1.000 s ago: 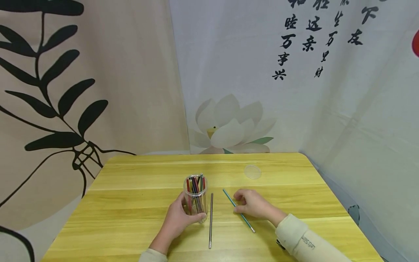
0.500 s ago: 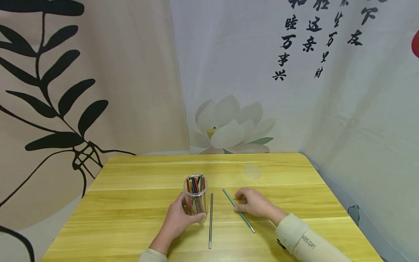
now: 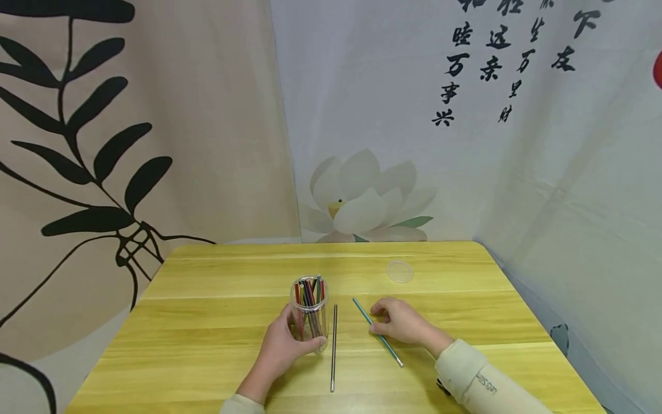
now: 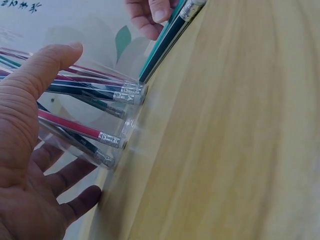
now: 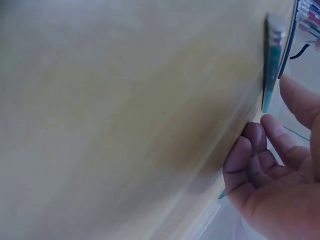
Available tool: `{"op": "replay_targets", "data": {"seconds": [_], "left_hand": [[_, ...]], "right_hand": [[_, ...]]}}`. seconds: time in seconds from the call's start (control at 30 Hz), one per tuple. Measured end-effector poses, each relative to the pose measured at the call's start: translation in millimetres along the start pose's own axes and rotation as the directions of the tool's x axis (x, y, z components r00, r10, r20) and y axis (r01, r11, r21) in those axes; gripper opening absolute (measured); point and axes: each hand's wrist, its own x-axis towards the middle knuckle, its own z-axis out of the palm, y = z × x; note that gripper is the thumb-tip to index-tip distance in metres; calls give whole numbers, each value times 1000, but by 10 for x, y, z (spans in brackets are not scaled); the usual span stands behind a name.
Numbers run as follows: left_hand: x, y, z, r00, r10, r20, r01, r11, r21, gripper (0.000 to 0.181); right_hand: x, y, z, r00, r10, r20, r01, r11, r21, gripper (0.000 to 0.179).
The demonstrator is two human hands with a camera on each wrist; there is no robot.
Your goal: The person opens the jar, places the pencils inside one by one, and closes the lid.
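Observation:
My left hand [image 3: 281, 345] holds a clear plastic jar [image 3: 310, 310], thumb across the near side and fingers around the far left. Several pencils [image 3: 309, 292] stand in it; in the left wrist view their eraser ends [image 4: 134, 94] point down at the jar's bottom. Just right of the jar, a dark pencil [image 3: 333, 348] lies on the table. Farther right lies a teal pencil [image 3: 380, 336], slanted, its eraser end toward me. My right hand [image 3: 402, 322] rests beside it, thumb at the pencil's side; in the right wrist view the thumb and fingers stand apart with nothing between them.
A round clear lid [image 3: 400, 271] lies toward the back right of the wooden table [image 3: 217, 322]. Printed curtains [image 3: 217, 126] hang behind the table's far edge. Something small and black [image 3: 443, 386] shows under the right sleeve.
The camera view shifts very slightly. Both hands, the jar and the two loose pencils stay essentially in place.

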Motion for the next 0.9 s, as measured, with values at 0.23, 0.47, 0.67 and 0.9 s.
{"op": "replay_targets", "data": {"seconds": [0.23,0.47,0.67,0.9], "left_hand": [[-11,-24,16,1000,7,-9,-7,1000,-2,78],[-6,-25,21,1000,8,-17,-7,1000,8,69],[-30,-36,27,1000,-6,-23,6,1000,0,74],[-38,-34,20,1000,4,-21,-4,1000,-7,83]], "right_hand": [[-30,9,14,1000,11,-14,-11,1000,13,37],[-48,2,30,1000,22,-19,-21,999,32,37],[-59,5,53,1000,29,-11,-28,998,48,36],[-65,-71,71,1000,-29,3,29,1000,12,37]]}}
